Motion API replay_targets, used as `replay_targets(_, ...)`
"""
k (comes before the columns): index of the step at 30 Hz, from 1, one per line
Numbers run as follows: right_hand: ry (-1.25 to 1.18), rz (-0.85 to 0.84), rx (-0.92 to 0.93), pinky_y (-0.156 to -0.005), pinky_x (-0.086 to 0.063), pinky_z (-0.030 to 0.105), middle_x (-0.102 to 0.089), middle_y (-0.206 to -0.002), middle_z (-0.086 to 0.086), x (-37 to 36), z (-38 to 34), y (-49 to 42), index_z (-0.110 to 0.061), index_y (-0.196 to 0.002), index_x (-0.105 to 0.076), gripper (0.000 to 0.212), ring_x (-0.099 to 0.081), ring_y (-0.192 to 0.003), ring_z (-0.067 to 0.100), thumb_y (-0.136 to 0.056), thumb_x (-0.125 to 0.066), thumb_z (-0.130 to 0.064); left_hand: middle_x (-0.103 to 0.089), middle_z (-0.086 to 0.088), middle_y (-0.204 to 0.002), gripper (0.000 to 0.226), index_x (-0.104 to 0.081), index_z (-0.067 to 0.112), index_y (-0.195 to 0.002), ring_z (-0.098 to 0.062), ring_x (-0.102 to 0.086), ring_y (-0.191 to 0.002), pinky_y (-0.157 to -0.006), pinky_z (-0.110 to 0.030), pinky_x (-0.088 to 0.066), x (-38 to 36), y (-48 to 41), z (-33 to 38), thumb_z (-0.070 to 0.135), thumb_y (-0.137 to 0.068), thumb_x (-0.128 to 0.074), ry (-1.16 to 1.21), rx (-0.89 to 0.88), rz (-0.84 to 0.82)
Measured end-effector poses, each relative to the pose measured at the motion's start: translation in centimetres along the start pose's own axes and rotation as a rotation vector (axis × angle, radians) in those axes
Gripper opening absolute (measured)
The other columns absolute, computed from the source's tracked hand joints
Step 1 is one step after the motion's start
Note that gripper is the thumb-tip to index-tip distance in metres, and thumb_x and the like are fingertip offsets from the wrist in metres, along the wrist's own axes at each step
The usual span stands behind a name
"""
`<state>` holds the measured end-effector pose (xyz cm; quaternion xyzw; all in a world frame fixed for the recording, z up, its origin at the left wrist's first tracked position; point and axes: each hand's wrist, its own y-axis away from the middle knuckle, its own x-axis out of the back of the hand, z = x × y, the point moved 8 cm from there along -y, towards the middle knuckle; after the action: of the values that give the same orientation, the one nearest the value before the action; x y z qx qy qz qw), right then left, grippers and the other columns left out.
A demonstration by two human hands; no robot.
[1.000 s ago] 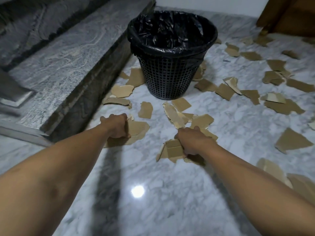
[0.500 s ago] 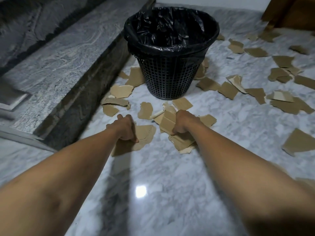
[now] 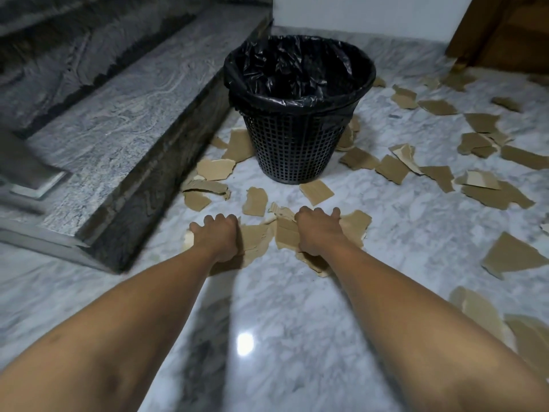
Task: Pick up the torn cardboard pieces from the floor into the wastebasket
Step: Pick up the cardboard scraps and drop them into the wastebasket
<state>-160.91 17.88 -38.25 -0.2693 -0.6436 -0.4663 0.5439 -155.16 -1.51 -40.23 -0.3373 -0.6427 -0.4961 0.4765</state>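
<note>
Since a second ago the right hand (image 3: 319, 230) has drawn in toward the left hand (image 3: 218, 236), bringing its cardboard with it, so that the two loads now lie side by side.

Left hand: knuckles up, fingers curled down onto a large torn piece (image 3: 257, 236), gripping it against the marble floor (image 3: 267, 307). That piece lies flat. Its long axis runs on a diagonal from beside the left wrist up and away to the right. Most of it shows on the hand's right side and under the palm.

Right hand: fingers curled, clamped over a bundle of torn pieces (image 3: 286, 234). The bundle spreads crosswise to the forearm, wider than it is deep. One flat face sticks out to the left of the hand, a ragged corner sticks out to the right, and a folded edge shows below the wrist. Its left edge nearly touches the large torn piece.

Both loads sit on the floor directly in front of the wastebasket (image 3: 292, 153), near it but apart. The wastebasket stands upright with a black liner (image 3: 297, 69) folded over its rim.

Loose scattered pieces (image 3: 505, 254) lie flat around the basket's base and across the floor to the right. A stone step (image 3: 118, 120) borders the left side.
</note>
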Motion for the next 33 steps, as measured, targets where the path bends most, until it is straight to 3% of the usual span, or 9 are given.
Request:
replay_targets(6, 0.046, 0.113, 0.13, -0.093, -0.038, 0.053, -0.055, -0.11, 0.004, 0.7, -1.5, 2.3, -0.015, -0.116, -0.053, 0.041, -0.06, -0.103, 0.029, -0.078, -0.064, -0.009, -0.052, -0.007, -0.115, 0.045, -0.045, 0.02, -0.119, -0.031, -0.044, -0.11, -0.09, -0.054, -0.032, 0.1, 1.6, 0.1, 0.029, -0.079, -0.061, -0.033, 0.02, 0.1)
replay_targets(9, -0.114, 0.155, 0.15, -0.079, -0.043, 0.044, -0.057, -0.1, 0.003, 1.5, -0.9, 3.8, -0.02, -0.132, -0.032, 0.07, -0.06, -0.089, 0.03, -0.074, -0.071, -0.009, -0.051, -0.006, -0.116, 0.045, -0.044, 0.02, -0.12, -0.03, -0.043, -0.11, -0.089, -0.053, -0.033, 0.1, 2.2, 0.2, 0.03, -0.079, -0.062, -0.053, 0.022, 0.127)
replay_targets(11, -0.355, 0.116, 0.024, -0.074, -0.049, 0.041, -0.059, -0.1, 0.004, 3.5, 1.8, 3.9, -0.023, -0.14, -0.025, 0.086, -0.06, -0.086, 0.03, -0.073, -0.078, -0.018, -0.05, -0.006, -0.117, 0.043, -0.043, 0.02, -0.12, -0.03, -0.043, -0.111, -0.091, -0.055, -0.033, 0.3, 2.2, 0.2, 0.03, -0.081, -0.06, -0.052, 0.019, 0.122)
replay_targets(15, -0.834, 0.025, -0.321, -0.082, -0.05, 0.034, -0.064, -0.111, 0.01, 5.3, 9.5, 4.1, -0.007, -0.117, -0.058, 0.066, -0.06, -0.097, 0.028, -0.065, -0.09, -0.032, -0.05, -0.007, -0.119, 0.041, -0.041, 0.019, -0.117, -0.031, -0.043, -0.115, -0.094, -0.057, -0.032, 0.4, 2.4, 0.4, 0.031, -0.083, -0.061, -0.022, -0.007, -0.027)
replay_targets(18, -1.152, -0.125, -0.533, -0.089, -0.05, 0.044, -0.064, -0.116, 0.013, 2.5, 12.9, 5.3, -0.004, -0.121, -0.056, 0.062, -0.059, -0.104, 0.032, -0.073, -0.086, -0.029, -0.053, -0.005, -0.117, 0.036, -0.04, 0.022, -0.108, -0.029, -0.047, -0.111, -0.092, -0.051, -0.034, 1.3, 2.2, 2.2, 0.035, -0.085, -0.065, 0.004, -0.105, -0.165)
replay_targets(21, -1.256, -0.166, -0.661, -0.08, -0.043, 0.039, -0.059, -0.123, 0.01, -1.6, 14.1, 5.7, 0.0, -0.125, -0.054, 0.056, -0.057, -0.108, 0.031, -0.083, -0.078, -0.028, -0.055, -0.004, -0.118, 0.052, -0.043, 0.022, -0.109, -0.027, -0.052, -0.105, -0.089, -0.042, -0.041, 2.1, 1.4, 6.5, 0.052, -0.08, -0.074, 0.117, -0.227, -0.258)
replay_targets(25, -1.099, 0.041, -0.755, -0.088, -0.056, 0.044, -0.063, -0.122, 0.016, -5.5, 16.2, 4.3, -0.001, -0.121, -0.06, 0.078, -0.063, -0.106, 0.035, -0.064, -0.086, -0.046, -0.044, -0.007, -0.125, 0.067, -0.046, 0.018, -0.121, -0.03, -0.05, -0.111, -0.096, -0.051, -0.039, 2.4, 1.1, 14.3, 0.058, -0.075, -0.075, 0.077, -0.381, -0.188)
replay_targets(29, -0.921, 0.144, -0.712, -0.076, -0.06, 0.04, -0.066, -0.095, 0.011, -6.1, 15.8, 2.9, -0.012, -0.083, -0.061, 0.022, -0.065, -0.085, 0.032, -0.075, -0.071, -0.03, -0.044, -0.006, -0.13, 0.07, -0.052, 0.017, -0.124, -0.031, -0.048, -0.118, -0.099, -0.056, -0.034, 1.5, 0.2, 17.4, 0.055, -0.072, -0.078, 0.065, -0.347, -0.097)
replay_targets(33, -0.92, 0.132, -0.701, -0.074, -0.06, 0.04, -0.063, -0.078, 0.005, -6.3, 15.6, 2.3, -0.015, -0.077, -0.057, 0.017, -0.065, -0.079, 0.03, -0.072, -0.071, -0.023, -0.05, -0.004, -0.121, 0.067, -0.056, 0.018, -0.12, -0.03, -0.053, -0.112, -0.098, -0.054, -0.037, 0.8, -0.5, 17.1, 0.051, -0.068, -0.082, 0.101, -0.275, -0.117)
